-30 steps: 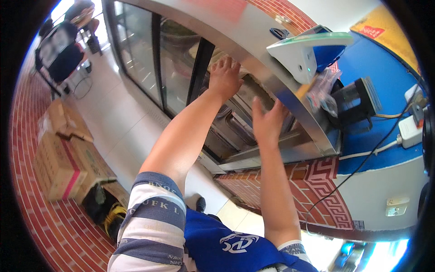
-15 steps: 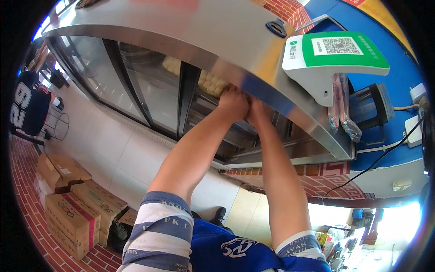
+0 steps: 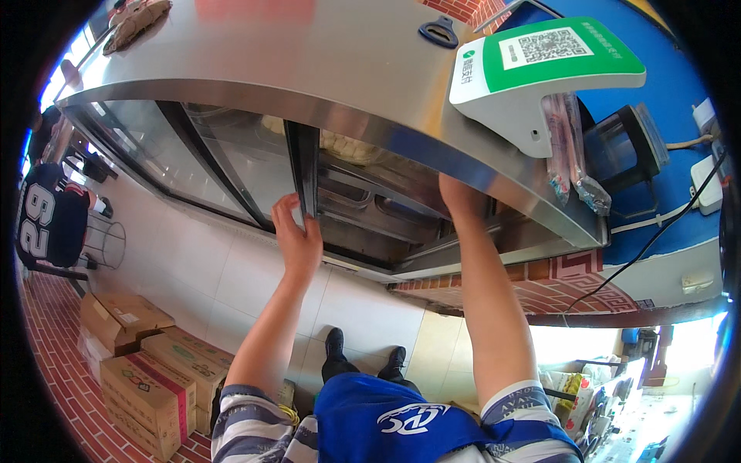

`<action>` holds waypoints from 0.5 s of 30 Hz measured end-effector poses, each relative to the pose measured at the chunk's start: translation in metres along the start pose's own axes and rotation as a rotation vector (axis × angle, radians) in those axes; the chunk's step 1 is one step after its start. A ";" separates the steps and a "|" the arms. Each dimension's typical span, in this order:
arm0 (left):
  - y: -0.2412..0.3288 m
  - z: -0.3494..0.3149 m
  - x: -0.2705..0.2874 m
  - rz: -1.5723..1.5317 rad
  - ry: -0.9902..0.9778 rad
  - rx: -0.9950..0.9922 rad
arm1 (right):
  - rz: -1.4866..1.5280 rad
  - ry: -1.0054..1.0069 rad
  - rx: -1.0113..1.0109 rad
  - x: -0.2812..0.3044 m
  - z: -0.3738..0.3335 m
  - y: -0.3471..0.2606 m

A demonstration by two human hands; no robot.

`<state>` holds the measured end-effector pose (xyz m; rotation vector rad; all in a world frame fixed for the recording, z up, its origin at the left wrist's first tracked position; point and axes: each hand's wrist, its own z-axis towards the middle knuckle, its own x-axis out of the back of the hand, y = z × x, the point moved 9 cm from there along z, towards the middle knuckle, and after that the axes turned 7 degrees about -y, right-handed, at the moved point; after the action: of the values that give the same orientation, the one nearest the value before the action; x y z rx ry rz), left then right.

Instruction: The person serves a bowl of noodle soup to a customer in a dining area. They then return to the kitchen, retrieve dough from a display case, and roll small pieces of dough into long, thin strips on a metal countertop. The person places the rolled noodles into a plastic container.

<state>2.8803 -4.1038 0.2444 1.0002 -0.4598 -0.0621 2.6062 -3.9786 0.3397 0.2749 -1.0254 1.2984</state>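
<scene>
My left hand (image 3: 298, 245) is at the lower end of the dark frame of a sliding glass door (image 3: 302, 166), fingers and thumb closed around its edge. The door belongs to a steel-topped display cabinet. Through the opening beside it, my right hand (image 3: 461, 193) reaches into the cabinet. The cabinet's rim hides its fingers, so what it touches does not show. Inside, pale rounded pieces like dough or buns (image 3: 347, 148) lie partly behind the rim. Metal trays (image 3: 343, 189) sit below them.
On the steel top (image 3: 309, 54) stand a green-and-white payment stand (image 3: 548, 69) and a dark bottle opener (image 3: 438, 32). Wrapped packets (image 3: 567, 147) and a clear jug (image 3: 617, 154) are on the blue counter at right. Cardboard boxes (image 3: 150, 397) stack at lower left; a person (image 3: 50, 216) sits beyond.
My left hand has come out of the cabinet and moved left to the door's frame. The right hand has gone deeper behind the rim. The view has shifted.
</scene>
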 end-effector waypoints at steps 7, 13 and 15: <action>-0.035 0.005 -0.013 -0.035 0.076 0.192 | -0.103 -0.122 -0.167 -0.023 0.000 0.026; -0.025 -0.007 -0.031 -0.011 0.060 0.203 | -0.123 -0.084 -0.022 -0.012 -0.011 0.016; -0.011 -0.019 -0.042 -0.013 0.030 0.157 | -0.152 -0.047 -0.010 -0.001 -0.024 -0.010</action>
<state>2.8519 -4.0836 0.2121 1.1564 -0.4352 -0.0226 2.6264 -3.9658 0.3295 0.3702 -1.0303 1.1535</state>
